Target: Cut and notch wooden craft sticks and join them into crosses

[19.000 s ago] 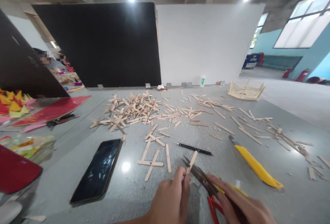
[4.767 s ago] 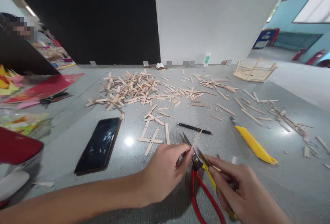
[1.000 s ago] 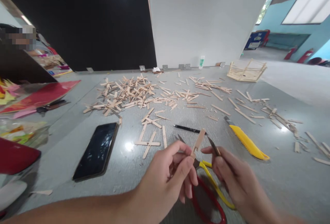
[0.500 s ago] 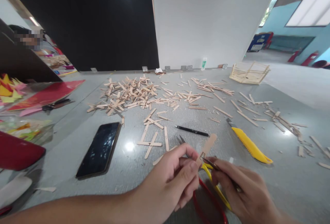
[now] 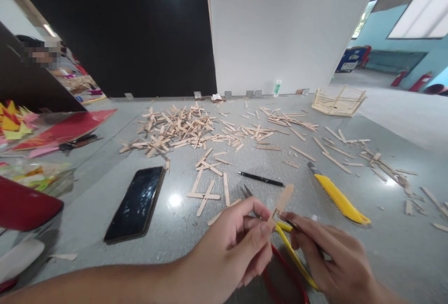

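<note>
My left hand pinches a flat wooden craft stick between thumb and fingers, its rounded end pointing up and away. A small notch with dark edges shows in the stick's side, just above my fingertips. My right hand is closed around a slim, dark, pointed tool; its exact kind is unclear. The tool's tip is beside the notch. Scissors with yellow and red handles lie on the table under my hands, partly hidden by them.
A phone lies left of my hands, a black pen beyond them. A yellow-handled cutter is at the right. Farther back are a pile of craft sticks, a glue stick and a stick frame. Someone sits far left.
The small marked rectangle on the craft stick now appears as an open notch at its edge. My right hand and the tool tip have drawn slightly to the right.
</note>
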A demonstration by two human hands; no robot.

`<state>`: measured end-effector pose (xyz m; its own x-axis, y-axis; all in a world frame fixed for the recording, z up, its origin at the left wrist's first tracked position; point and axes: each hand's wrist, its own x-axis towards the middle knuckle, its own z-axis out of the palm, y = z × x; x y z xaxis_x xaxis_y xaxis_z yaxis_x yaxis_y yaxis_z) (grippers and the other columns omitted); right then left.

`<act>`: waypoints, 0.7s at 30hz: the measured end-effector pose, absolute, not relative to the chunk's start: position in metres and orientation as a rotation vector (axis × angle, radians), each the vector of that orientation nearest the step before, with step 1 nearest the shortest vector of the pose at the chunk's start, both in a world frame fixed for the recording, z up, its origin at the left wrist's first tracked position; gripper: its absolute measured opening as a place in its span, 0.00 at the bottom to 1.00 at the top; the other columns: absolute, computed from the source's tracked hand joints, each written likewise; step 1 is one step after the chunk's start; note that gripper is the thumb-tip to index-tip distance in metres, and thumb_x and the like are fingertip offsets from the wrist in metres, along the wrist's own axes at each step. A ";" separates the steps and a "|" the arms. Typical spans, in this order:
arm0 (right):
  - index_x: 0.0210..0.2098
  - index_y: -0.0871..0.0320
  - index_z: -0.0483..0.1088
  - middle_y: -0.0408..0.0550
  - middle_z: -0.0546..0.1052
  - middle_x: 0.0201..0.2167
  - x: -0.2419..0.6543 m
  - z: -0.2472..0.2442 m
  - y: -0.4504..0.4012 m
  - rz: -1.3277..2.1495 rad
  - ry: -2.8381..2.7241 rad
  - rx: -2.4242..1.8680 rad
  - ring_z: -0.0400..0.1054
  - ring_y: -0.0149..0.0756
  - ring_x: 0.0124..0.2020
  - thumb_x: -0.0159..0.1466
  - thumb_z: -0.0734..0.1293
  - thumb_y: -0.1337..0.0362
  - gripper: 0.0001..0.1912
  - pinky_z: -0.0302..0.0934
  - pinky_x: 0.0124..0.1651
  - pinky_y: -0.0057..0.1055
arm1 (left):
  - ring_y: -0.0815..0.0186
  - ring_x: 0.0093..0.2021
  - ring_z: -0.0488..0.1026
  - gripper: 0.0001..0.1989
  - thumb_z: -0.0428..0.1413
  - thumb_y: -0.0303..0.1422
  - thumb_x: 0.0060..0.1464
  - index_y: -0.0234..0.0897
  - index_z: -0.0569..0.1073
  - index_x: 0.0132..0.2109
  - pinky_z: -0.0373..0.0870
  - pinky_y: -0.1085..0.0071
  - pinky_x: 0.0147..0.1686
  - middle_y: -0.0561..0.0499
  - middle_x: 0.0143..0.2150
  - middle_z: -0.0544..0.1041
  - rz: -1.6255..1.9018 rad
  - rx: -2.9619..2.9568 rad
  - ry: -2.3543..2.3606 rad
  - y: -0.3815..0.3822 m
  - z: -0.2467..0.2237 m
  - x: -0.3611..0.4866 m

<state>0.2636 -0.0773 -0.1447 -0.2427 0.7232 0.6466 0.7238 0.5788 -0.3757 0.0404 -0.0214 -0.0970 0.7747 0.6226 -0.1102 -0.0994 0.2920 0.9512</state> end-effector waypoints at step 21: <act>0.59 0.56 0.69 0.48 0.86 0.33 0.260 -0.144 -0.075 0.030 -1.988 -1.157 0.79 0.34 0.23 0.76 0.59 0.70 0.15 0.69 0.25 0.26 | 0.76 0.18 0.57 0.19 0.51 0.51 0.72 0.41 0.59 0.45 0.52 0.79 0.17 0.59 0.26 0.70 0.546 1.168 0.543 -0.027 -0.098 0.043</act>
<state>0.2599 -0.0755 -0.1440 -0.2452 0.7343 0.6330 0.7149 0.5780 -0.3936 0.0426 -0.0271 -0.0983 0.7486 0.6535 -0.1122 -0.1163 0.2961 0.9481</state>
